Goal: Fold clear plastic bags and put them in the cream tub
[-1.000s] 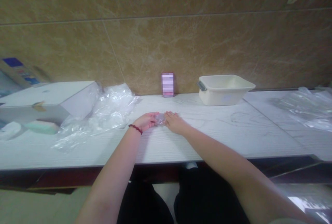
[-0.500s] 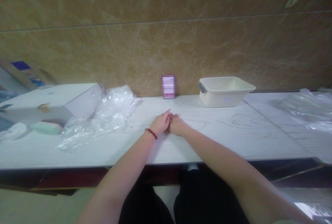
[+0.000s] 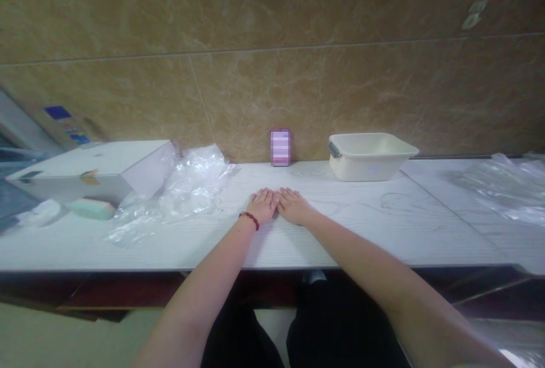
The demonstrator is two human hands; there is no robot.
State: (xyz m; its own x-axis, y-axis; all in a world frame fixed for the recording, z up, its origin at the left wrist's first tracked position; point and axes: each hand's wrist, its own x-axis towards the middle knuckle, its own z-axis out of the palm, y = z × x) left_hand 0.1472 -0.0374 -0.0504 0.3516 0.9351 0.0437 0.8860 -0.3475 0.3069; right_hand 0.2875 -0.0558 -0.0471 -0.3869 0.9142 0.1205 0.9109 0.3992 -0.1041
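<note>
My left hand point(image 3: 263, 205) lies palm down on the white wood-grain table point(image 3: 349, 231), a dark red beaded bracelet point(image 3: 250, 218) round its wrist. Beside it, touching at the thumb side, my right hand point(image 3: 293, 207) rests flat too. Both are open and hold nothing. Straight ahead, a phone-like upright rectangle point(image 3: 280, 147) with a blurred-out face leans at the wall. To the right of it stands a cream plastic basin point(image 3: 370, 163) with a grey handle at its left end.
On the left are a white box point(image 3: 102, 166), crumpled clear plastic wrap point(image 3: 196, 180), a pale green block point(image 3: 91, 209) and a white object point(image 3: 42, 213) I cannot identify. More clear plastic point(image 3: 506, 186) lies far right. A brown marbled wall point(image 3: 272, 90) runs behind the table.
My hands were together, the left one raised on its side against the right; now both lie flat side by side. The view has tilted slightly up and shifted left.
</note>
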